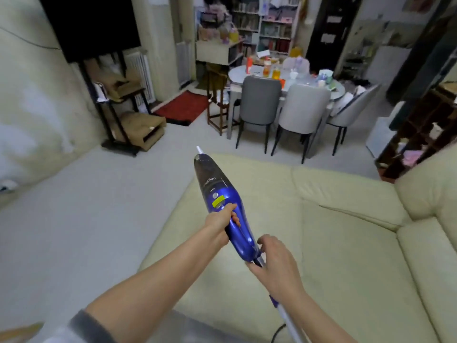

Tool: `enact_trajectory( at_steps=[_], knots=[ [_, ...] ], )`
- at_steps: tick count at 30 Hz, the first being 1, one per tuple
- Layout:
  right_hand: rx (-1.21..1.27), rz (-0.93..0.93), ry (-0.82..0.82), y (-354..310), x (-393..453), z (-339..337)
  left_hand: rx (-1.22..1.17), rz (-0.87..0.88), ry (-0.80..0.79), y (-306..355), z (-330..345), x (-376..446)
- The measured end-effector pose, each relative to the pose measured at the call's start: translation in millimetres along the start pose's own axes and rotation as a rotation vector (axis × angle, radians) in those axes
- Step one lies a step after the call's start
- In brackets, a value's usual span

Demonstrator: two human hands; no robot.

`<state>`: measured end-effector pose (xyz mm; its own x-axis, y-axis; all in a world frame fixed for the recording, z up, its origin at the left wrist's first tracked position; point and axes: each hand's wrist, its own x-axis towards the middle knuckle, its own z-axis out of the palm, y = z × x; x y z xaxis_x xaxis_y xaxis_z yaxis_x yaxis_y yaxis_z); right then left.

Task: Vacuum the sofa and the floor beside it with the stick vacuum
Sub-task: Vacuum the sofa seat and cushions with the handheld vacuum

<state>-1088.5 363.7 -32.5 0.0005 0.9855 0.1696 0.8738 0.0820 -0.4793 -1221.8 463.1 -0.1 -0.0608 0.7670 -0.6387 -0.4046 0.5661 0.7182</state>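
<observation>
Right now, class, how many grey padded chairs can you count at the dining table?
3: left chair, middle chair, right chair, all along the dining table's near side. More may be hidden behind it.

Counts: 1 stick vacuum, centre frame. 2 hands on it: left hand just below centre, right hand lower centre-right. 1 cream sofa filling lower right. 1 dining table upper centre-right, with 3 grey padded chairs along its near side and 1 wooden chair at its left end. 1 red mat upper centre-left. 1 black TV upper left. Items on the table are too blurred to count.
</observation>
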Motion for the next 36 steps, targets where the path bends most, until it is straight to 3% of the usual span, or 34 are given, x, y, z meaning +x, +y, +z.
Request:
enact_trajectory(
  at_steps=[9,16,23,28,36],
  knots=[
    [0.356,-0.112,-0.155,-102,59,72,-0.198,0.057,0.242,58,-102,17],
    [0.49,-0.052,-0.382,-199,100,120,-0.395,0.025,0.221,120,-196,30],
    [0.357,-0.178,-0.499,-321,167,200,-0.604,0.036,0.228,189,-337,75],
    [0.323,-0.192,-0.601,-421,217,252,-0.6,0.068,0.27,258,-421,106],
    [0.265,-0.217,-0.606,-487,310,314,-0.434,-0.011,0.283,342,-470,182]
  ],
)
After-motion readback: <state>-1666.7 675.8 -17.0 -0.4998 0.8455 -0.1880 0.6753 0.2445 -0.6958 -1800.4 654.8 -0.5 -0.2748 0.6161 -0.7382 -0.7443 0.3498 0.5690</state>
